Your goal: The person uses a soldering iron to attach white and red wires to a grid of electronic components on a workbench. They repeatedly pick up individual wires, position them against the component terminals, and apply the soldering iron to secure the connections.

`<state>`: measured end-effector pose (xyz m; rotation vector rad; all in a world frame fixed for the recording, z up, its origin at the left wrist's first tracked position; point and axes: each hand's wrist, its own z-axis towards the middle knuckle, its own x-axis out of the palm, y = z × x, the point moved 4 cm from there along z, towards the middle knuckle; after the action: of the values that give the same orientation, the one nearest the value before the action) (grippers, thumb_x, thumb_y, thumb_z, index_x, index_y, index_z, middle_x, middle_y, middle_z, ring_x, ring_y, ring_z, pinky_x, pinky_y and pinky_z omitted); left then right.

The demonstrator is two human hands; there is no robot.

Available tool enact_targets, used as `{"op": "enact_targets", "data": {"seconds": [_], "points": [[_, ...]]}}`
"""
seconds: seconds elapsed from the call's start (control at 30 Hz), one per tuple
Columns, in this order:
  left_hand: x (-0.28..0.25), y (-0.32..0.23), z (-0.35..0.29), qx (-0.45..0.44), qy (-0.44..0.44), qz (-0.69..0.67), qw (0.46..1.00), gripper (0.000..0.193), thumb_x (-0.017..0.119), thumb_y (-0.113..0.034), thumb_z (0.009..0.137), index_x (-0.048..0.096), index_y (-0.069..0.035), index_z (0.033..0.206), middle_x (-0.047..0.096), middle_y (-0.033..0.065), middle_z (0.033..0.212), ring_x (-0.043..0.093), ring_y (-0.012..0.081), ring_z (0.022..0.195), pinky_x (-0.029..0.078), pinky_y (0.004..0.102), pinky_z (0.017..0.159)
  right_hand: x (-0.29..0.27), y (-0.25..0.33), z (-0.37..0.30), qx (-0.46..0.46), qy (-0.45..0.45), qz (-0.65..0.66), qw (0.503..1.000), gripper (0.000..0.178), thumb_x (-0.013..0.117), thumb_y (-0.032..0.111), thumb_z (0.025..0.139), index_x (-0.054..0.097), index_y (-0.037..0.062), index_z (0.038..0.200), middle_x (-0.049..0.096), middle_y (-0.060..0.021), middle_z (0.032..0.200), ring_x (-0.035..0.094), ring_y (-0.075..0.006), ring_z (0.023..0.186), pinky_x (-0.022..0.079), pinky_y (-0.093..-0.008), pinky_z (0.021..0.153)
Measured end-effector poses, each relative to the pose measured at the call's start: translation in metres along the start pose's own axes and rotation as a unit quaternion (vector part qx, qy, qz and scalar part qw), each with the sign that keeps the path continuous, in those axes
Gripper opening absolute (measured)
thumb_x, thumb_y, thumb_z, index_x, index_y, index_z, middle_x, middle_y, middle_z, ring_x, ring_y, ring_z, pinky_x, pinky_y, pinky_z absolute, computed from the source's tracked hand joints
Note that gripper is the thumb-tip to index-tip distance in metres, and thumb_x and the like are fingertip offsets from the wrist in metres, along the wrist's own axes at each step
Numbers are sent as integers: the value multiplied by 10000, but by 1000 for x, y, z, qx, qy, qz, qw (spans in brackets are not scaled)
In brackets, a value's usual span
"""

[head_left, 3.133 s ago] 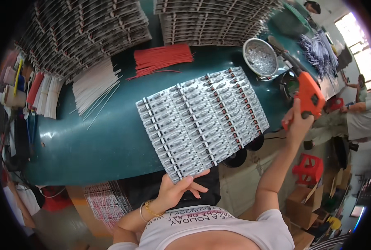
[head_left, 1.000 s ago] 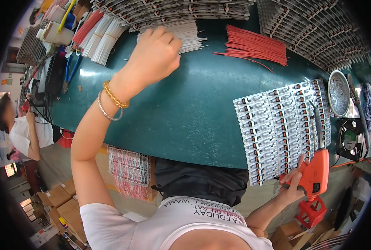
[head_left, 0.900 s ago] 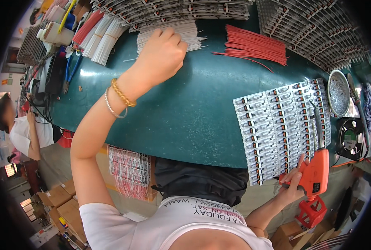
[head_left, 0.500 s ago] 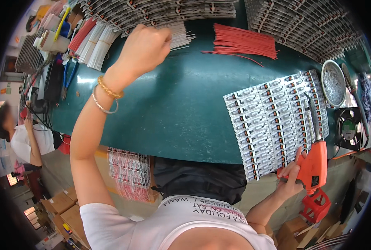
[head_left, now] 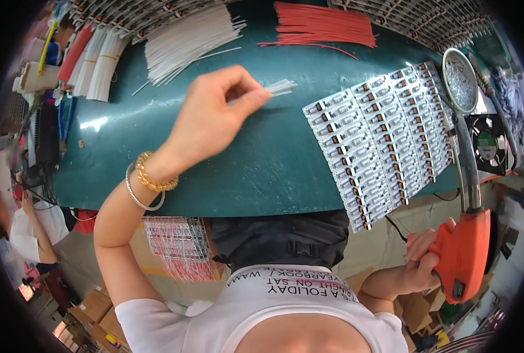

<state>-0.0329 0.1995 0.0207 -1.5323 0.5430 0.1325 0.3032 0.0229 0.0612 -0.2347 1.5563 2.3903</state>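
My left hand [head_left: 215,112] is over the middle of the green table, thumb and forefinger closed on a small bunch of white wires [head_left: 283,87]. The wires stick out to the right of its fingertips. On the right, below the table edge, my right hand [head_left: 423,259] is wrapped round the handle of an orange soldering gun [head_left: 469,250]. The gun's long metal front points up toward a round metal bowl [head_left: 460,81]; I cannot tell whether its tip touches. Between the hands lies a panel of small silvery parts in rows [head_left: 379,138].
A loose pile of white wires [head_left: 191,36] and a pile of red wires [head_left: 325,25] lie at the back. Racks of similar parts [head_left: 414,20] stand behind. A black fan [head_left: 489,144] is at the right edge. A co-worker [head_left: 32,226] sits at far left.
My left hand has come nearer and to the right from the white pile, with a bunch of wires in it. The soldering gun has swung right, from over the panel to the bowl.
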Motion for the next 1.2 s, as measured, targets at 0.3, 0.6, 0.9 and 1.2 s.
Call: {"op": "enact_targets", "data": {"seconds": [0.3,0.6,0.9,1.2], "points": [[30,-8,-3,65,-12,141,988,161,712,-179,858,659,-50,776,625,25,694,505,140,634,409,288,721,62,-1,-20,215,-123,81,966,831,617,511,913,359,-164,1322,475,14,505,433,-92,396,387,-248,428],[28,-7,-4,72,-11,156,985,148,717,-159,836,654,-55,750,591,19,668,478,144,647,379,297,752,54,-32,-46,351,-159,140,912,731,647,503,898,459,-138,1195,465,-2,504,418,-89,383,366,-237,401],[29,-9,-4,86,-24,176,980,139,718,-152,829,652,-61,747,579,19,665,476,157,658,374,309,757,74,-17,-22,282,-69,112,950,675,677,470,887,480,-112,1164,465,2,509,432,-93,391,363,-237,407],[29,-8,-5,97,-24,181,978,137,720,-158,829,656,-62,756,578,21,664,477,158,654,374,312,764,51,-29,-52,279,-115,71,951,761,665,506,882,452,-131,1242,477,5,522,427,-83,400,346,-224,423]]}}
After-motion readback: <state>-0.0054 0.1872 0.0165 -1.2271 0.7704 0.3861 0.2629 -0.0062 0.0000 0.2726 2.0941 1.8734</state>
